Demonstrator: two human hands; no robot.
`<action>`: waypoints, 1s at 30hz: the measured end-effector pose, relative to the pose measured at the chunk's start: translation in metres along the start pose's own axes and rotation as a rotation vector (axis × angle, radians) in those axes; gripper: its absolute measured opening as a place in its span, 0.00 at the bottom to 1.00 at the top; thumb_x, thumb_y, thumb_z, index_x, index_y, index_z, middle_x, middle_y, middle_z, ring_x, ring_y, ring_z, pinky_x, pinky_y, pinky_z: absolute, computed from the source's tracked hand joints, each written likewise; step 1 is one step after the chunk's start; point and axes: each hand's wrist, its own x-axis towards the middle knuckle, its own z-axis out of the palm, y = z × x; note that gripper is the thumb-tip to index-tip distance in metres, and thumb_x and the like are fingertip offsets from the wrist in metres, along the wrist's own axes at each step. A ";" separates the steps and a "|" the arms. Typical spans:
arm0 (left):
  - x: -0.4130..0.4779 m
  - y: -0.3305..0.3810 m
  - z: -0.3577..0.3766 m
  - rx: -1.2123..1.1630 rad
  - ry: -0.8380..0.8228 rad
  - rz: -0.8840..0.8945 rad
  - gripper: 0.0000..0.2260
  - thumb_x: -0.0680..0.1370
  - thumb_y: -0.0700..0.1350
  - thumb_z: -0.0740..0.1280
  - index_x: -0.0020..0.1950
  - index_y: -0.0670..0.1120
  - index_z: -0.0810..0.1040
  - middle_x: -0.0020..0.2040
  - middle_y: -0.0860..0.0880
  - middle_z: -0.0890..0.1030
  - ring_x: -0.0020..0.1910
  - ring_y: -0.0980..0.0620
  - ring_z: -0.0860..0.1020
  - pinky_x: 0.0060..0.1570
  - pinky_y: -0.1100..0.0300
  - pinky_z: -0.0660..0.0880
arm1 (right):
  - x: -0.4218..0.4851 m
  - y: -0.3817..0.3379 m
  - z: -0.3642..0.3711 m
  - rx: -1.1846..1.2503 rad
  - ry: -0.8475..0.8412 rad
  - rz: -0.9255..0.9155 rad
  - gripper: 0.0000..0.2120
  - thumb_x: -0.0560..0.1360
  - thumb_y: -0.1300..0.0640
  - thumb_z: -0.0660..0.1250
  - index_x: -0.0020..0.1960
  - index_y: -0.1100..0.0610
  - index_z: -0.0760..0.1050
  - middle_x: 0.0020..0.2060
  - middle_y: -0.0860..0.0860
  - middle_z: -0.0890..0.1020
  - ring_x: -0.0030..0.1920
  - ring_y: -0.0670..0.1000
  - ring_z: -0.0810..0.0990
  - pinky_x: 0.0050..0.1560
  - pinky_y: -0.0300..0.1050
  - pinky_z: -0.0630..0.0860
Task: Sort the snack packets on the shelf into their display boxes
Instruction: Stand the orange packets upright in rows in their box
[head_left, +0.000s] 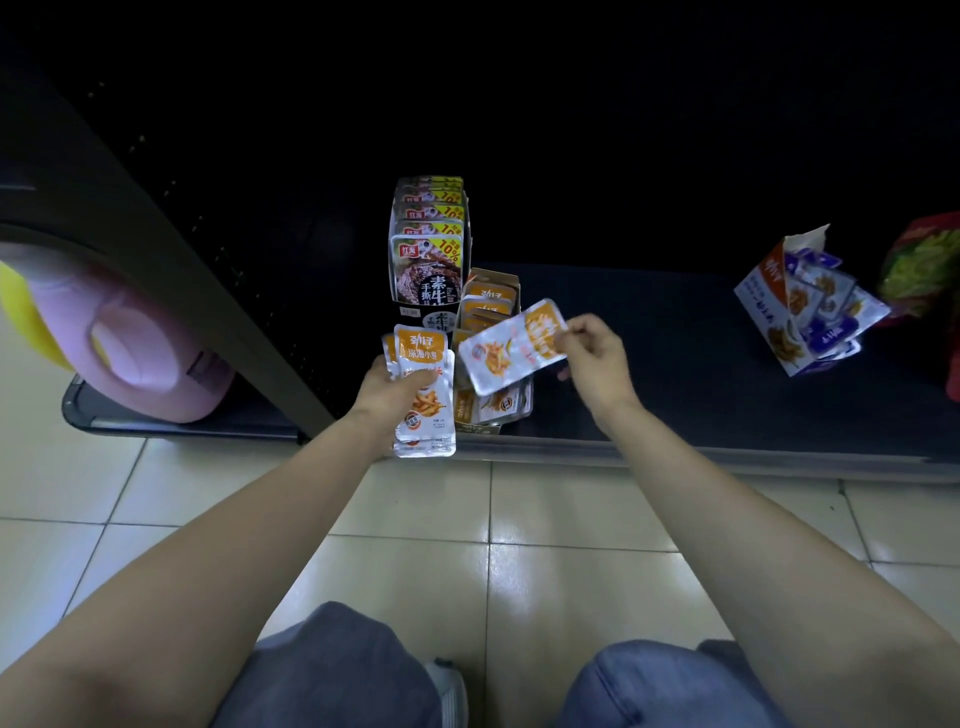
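Note:
My left hand (390, 388) grips a small stack of orange-and-silver snack packets (423, 389) upright at the front edge of the dark bottom shelf (649, 364). My right hand (597, 358) pinches one orange-and-silver packet (511, 345) by its right end, holding it flat above the orange display box (491, 299). That box holds several matching packets. Behind it stands a black display box (428, 260) filled with grey beef-picture packets.
A tipped purple-and-white display box (802, 306) with purple packets lies at the shelf's right, next to a red-and-green bag (924, 270). A pink detergent jug with a yellow cap (135, 348) stands left of the shelf upright (171, 228). White floor tiles (467, 519) and my knees are below.

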 end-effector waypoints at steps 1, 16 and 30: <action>-0.002 0.002 0.001 0.011 -0.014 0.011 0.16 0.77 0.43 0.72 0.64 0.45 0.76 0.54 0.45 0.83 0.47 0.45 0.83 0.47 0.52 0.79 | 0.000 -0.003 -0.004 0.083 -0.035 0.038 0.07 0.79 0.63 0.63 0.43 0.56 0.72 0.36 0.52 0.79 0.32 0.46 0.77 0.29 0.38 0.71; -0.025 0.018 0.024 -0.020 -0.444 -0.246 0.11 0.79 0.39 0.58 0.59 0.40 0.76 0.53 0.39 0.83 0.46 0.41 0.83 0.47 0.51 0.80 | -0.009 -0.005 -0.003 -0.196 -0.380 -0.023 0.06 0.80 0.61 0.64 0.52 0.62 0.78 0.30 0.50 0.78 0.23 0.44 0.70 0.25 0.35 0.66; -0.010 0.008 0.012 0.071 -0.041 -0.018 0.09 0.76 0.43 0.73 0.54 0.47 0.77 0.43 0.48 0.83 0.37 0.51 0.82 0.33 0.61 0.75 | -0.003 0.017 0.010 -0.457 -0.190 0.165 0.21 0.72 0.44 0.73 0.56 0.55 0.70 0.44 0.50 0.79 0.45 0.51 0.80 0.48 0.49 0.78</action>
